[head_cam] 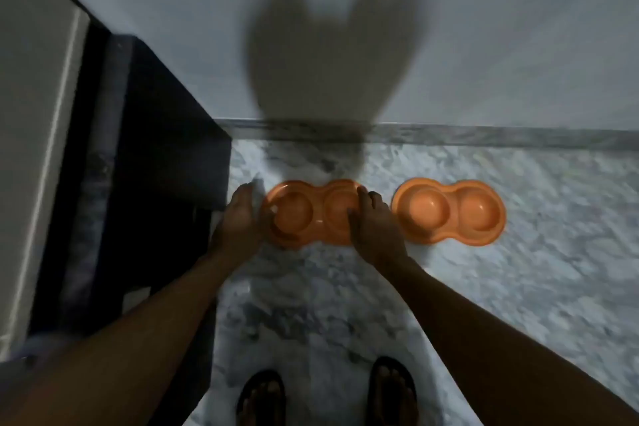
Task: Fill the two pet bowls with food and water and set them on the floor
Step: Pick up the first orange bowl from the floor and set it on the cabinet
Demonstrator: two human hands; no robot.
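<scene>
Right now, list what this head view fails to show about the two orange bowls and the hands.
- Left bowl: its ends are covered by the left hand and right hand; blur leaves the grip unclear.
- Both bowls' contents: dim light and blur; the right bowl shows no clear food or water.
- Feet: cut off by the bottom edge.

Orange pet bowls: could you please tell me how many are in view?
2: one double bowl between both hands on the marble floor, the other to its right.

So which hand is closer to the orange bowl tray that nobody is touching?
Right. The right hand rests on the near tray's right end, just beside the untouched tray. The left hand is at the near tray's far left end.
</scene>
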